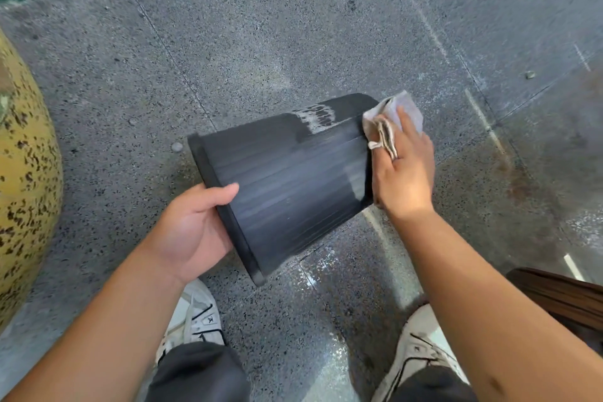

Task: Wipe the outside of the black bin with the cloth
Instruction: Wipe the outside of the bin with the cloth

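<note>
Above a speckled grey floor (261,26), the black bin (287,179) is held on its side, its opening turned away and unseen. The left hand (192,228) grips its rim, fingers hidden inside, thumb on the ribbed wall. The right hand (404,170) presses a crumpled pale cloth (391,121) against the bin's base end. A whitish patch on the wall is illegible; a shoe (199,316) bears a small unreadable mark.

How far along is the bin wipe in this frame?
Midway. The bin's upper side shows wet streaks, so it looks wiped. The left hand grips the rim; the right hand presses the cloth at the base end. A whitish patch remains; other sides are hidden.
</note>
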